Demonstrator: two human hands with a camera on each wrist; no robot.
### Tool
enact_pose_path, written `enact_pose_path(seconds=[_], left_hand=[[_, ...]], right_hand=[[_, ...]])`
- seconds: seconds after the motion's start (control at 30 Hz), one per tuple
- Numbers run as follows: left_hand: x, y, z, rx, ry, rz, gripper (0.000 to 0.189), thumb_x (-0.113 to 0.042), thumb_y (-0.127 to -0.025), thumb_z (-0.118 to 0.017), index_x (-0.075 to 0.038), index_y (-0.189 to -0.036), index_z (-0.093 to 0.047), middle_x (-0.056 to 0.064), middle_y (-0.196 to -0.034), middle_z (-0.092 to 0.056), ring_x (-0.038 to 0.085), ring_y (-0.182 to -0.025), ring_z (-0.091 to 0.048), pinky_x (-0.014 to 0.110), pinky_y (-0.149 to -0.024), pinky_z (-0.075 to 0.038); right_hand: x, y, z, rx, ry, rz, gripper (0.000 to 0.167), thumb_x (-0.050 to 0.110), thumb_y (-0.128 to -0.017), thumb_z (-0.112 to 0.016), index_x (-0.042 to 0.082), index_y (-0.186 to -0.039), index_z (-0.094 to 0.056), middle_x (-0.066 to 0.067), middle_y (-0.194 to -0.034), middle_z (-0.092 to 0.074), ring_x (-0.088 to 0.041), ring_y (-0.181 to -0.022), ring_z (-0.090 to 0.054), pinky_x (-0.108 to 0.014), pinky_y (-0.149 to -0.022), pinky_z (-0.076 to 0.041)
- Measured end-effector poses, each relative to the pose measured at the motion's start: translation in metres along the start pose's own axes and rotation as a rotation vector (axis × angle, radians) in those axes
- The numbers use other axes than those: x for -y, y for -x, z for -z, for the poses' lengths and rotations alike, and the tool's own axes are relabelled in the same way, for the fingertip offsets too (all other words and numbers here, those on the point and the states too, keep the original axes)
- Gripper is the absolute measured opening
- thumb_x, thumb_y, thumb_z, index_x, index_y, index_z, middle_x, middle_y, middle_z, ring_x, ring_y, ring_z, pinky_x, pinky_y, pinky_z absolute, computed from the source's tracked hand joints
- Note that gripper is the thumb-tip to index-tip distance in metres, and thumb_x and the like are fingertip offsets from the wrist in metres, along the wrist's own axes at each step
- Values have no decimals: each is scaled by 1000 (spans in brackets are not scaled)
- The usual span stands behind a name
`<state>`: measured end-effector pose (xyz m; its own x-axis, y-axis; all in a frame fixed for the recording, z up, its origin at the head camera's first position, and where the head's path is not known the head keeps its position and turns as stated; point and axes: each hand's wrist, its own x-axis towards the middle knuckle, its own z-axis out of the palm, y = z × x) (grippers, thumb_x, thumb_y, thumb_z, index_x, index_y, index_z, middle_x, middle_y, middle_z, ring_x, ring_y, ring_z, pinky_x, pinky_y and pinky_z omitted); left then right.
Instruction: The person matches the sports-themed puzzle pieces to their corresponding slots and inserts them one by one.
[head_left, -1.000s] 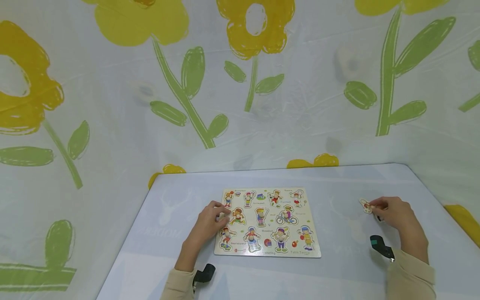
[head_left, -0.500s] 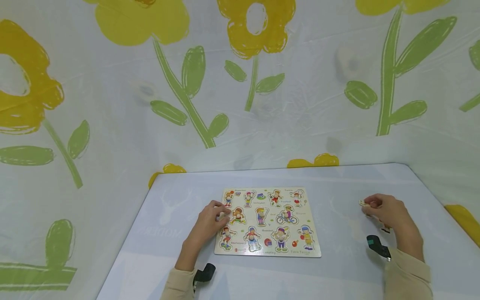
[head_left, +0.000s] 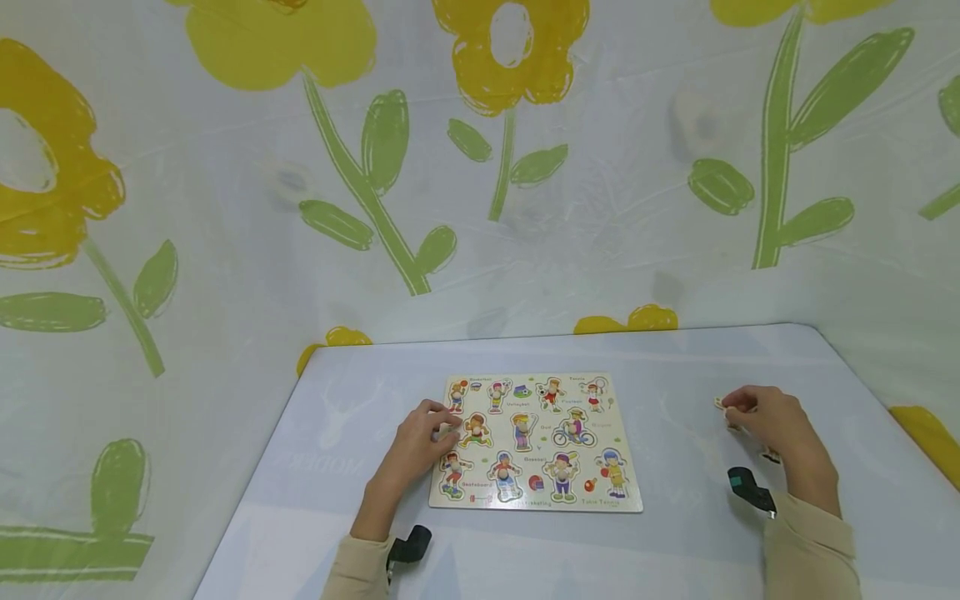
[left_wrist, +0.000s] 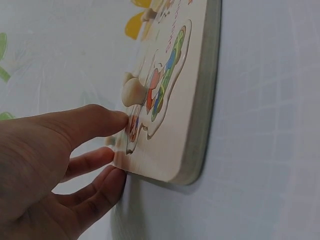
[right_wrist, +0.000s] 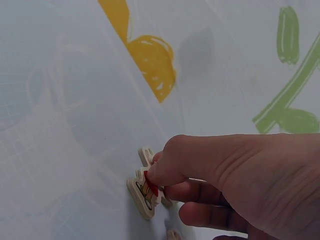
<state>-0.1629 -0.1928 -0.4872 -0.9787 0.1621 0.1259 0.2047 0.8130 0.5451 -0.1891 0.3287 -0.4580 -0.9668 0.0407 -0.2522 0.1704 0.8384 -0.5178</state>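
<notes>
A wooden knob puzzle board with painted sports figures lies flat on the table. My left hand holds it by its left edge. In the left wrist view, the thumb touches the top face near the skateboard figure and its round knob, while other fingertips meet the board's edge. To the right, my right hand pinches a small wooden puzzle piece with a red part between thumb and fingers. The piece is close to the tabletop; the hand hides part of it.
Another small puzzle piece lies under the right hand, mostly hidden. The white table ends at a flower-printed cloth wall behind and at the sides. Black wrist cameras sit on both sleeves.
My right hand has shifted slightly left and away from me with the pinched piece, which has turned and is more covered. The other piece beneath shows more. The left hand stays in place.
</notes>
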Motion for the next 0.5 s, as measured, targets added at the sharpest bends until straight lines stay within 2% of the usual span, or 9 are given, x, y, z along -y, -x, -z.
enact_pose_path(seconds=[0.5], left_hand=[[-1, -2, 0, 4, -4, 16, 19, -20, -84, -76, -16, -103, -76, 5, -112, -61, 11, -83, -50, 23, -69, -44]], right_hand=[[14, -4, -5, -11, 23, 33, 30, 20, -90, -64, -1, -112, -63, -14, -94, -63, -25, -83, -55, -31, -63, -43]])
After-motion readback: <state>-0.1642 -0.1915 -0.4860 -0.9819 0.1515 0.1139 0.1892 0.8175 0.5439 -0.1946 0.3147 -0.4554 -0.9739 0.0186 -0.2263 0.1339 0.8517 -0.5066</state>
